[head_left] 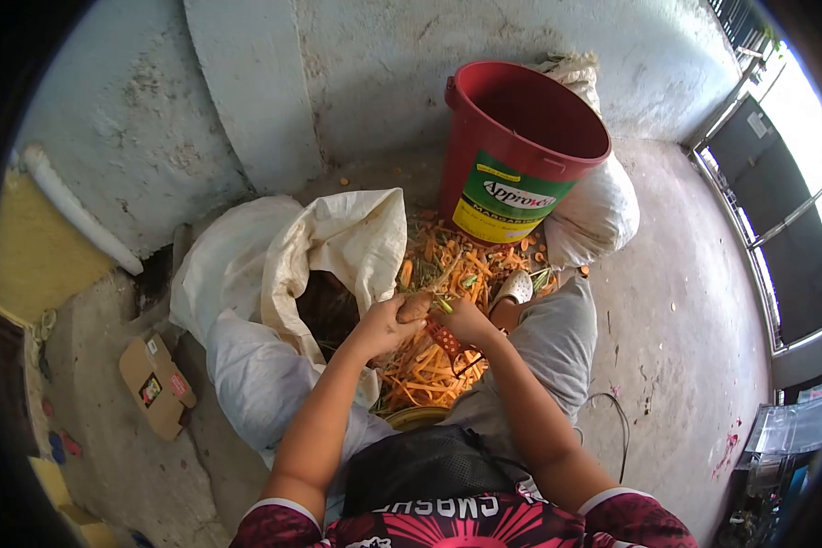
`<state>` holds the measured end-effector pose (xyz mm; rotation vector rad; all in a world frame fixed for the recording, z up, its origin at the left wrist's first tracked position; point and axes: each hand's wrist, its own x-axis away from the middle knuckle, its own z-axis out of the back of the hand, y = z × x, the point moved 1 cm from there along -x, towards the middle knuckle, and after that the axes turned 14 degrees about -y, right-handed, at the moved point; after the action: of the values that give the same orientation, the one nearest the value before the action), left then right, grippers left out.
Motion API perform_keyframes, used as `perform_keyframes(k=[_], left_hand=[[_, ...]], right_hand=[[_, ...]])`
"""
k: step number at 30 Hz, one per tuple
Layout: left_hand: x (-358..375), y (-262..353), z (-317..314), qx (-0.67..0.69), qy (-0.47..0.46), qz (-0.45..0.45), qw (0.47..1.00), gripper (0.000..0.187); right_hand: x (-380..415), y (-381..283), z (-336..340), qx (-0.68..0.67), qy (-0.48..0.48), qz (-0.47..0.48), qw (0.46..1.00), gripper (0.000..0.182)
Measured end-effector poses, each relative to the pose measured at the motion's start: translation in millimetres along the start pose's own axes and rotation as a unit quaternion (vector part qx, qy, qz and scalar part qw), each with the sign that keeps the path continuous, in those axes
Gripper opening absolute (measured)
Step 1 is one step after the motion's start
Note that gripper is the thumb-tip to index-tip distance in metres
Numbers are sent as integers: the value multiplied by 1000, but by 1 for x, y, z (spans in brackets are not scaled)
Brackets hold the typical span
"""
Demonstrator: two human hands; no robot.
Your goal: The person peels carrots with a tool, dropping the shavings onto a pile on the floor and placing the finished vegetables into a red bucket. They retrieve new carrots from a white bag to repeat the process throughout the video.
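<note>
My left hand [380, 327] is closed around a carrot [416, 308] with brownish, earthy skin, held in front of me between my knees. Close beside it, my right hand [466, 321] has its fingers curled in at the carrot's green stem end [443, 304]; what they grip is hidden. An orange-red patterned piece [446, 342] shows just under the right hand. Below both hands lies a heap of orange peelings [425, 370]. To the left, a white woven sack [288, 265] gapes open, dark inside.
A red bucket [521, 137] with a margarine label stands beyond the peelings, against a filled white sack [598, 215]. A flattened cardboard box [157, 385] lies at the left. A cable [623, 425] runs over the concrete floor at the right. A wall [374, 82] closes the far side.
</note>
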<state>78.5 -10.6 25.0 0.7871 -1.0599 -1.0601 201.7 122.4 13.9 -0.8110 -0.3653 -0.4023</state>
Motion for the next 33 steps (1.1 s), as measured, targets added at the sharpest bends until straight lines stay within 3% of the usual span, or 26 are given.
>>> perform_keyframes(k=[1,3,4,6,7,8,10,11,13,16,19,20,22,24,26,29,30,33], left_hand=[[1,3,2,10,-11,9,1000,56],[1,-3,2,40,-28,-55,997,54],[1,-4,-1,55,-40,-88,994,53],[9,10,-1,148,-56,-149,976,53],[16,23,1,193,-63,-177,963,53],[28,38,2,327,-95,-219,914,43],[30,38,9,478,-46,-109,871,40],[31,35,12,549,-19,-53,834,40],[22,10,12,592,8,2,806,40],[15,-4,10,638,23,7,769,41],[5,-8,2,680,31,13,732,40],[-1,-14,-2,691,17,4,723,38],[0,-13,-10,689,14,9,725,37],[5,0,-14,665,25,17,747,37],[10,9,-12,677,-21,2,735,35],[8,-2,-13,673,-66,-11,736,34],[10,-2,-13,669,-76,-14,739,34],[13,10,-11,628,-22,-10,778,34]], right_hand=[[-8,9,-5,10,1,-14,1000,33],[-27,41,-23,31,-2,-46,998,33],[-37,69,-40,97,-55,-66,992,32],[-64,122,-63,227,-152,-98,957,32],[-71,124,-64,197,-154,-96,964,32],[-74,127,-69,164,-160,-95,969,33],[-72,115,-65,137,-96,-100,981,35],[-66,109,-56,9,-28,-145,989,32],[-39,65,-28,-243,109,-222,938,25],[-29,37,-7,-468,239,-122,842,28],[-18,-13,3,-581,315,19,751,28],[-8,-38,7,-550,317,22,772,28],[7,-80,12,-488,318,30,812,27],[0,-86,6,-397,350,69,845,27],[0,-90,7,-327,372,69,866,27],[-4,-71,11,-364,383,18,849,28],[-6,-67,11,-465,364,27,806,27],[1,-60,10,-547,342,-12,764,27]])
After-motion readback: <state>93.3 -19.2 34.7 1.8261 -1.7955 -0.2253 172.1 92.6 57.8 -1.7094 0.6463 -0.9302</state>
